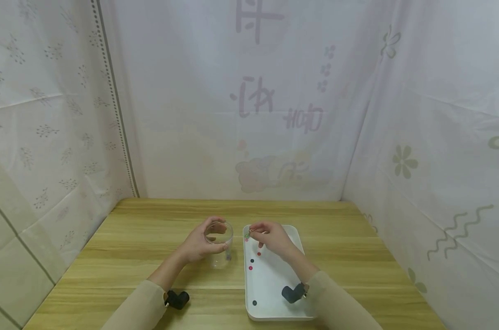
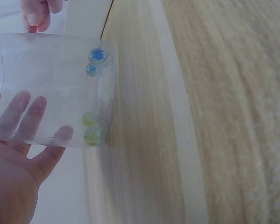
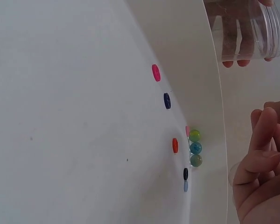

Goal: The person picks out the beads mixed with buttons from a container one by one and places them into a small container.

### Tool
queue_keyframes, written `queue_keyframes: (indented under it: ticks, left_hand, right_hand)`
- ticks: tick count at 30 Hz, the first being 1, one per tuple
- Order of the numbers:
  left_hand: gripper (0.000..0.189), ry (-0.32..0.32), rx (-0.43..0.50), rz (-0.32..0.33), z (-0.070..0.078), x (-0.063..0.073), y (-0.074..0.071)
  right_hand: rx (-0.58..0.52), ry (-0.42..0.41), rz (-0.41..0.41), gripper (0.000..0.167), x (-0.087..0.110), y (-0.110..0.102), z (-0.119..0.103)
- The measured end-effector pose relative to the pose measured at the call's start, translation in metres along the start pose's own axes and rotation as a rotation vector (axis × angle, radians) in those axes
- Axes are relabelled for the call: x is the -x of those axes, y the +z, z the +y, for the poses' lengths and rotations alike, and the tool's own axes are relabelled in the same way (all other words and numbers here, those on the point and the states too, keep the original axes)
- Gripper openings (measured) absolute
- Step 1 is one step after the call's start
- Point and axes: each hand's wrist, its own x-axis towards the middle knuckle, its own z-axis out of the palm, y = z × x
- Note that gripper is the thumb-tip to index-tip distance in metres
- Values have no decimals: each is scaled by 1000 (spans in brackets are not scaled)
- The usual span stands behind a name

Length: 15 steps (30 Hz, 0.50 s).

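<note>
My left hand (image 1: pixel 201 240) grips a clear plastic jar (image 2: pixel 46 70) around its side, the jar's mouth facing up in the head view. Blue marbles (image 2: pixel 97 56) and yellow-green marbles (image 2: pixel 92 136) lie at its bottom. Over the far left part of a white tray (image 1: pixel 270 293), my right hand (image 1: pixel 271 236) has thumb and fingertips pinched together. A small reddish thing (image 2: pixel 32 29) shows at those fingertips in the left wrist view; its kind is unclear. Inside the tray, green and blue marbles (image 3: pixel 195 148) touch the wall, near a red button (image 3: pixel 175 145) and a pink button (image 3: pixel 156 73).
Other buttons in the tray include a navy button (image 3: pixel 167 101) and a black button (image 1: pixel 254 303) near its front edge. The tray's raised wall (image 3: pixel 210 93) stands between its contents and the jar. Printed curtains (image 1: pixel 191 114) enclose the wooden table (image 1: pixel 150 220).
</note>
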Motion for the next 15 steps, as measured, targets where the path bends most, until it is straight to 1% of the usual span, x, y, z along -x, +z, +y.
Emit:
queue_keyframes:
  ticks: [9,15]
  left_hand:
    - [74,-1,-7,2,0,0,0]
    - [74,3,-3,-1,2,1,0]
  right_hand:
    - [-48,38,-1,21,4,-3,-3]
    - [-74,31,-19,23,5,-5,-8]
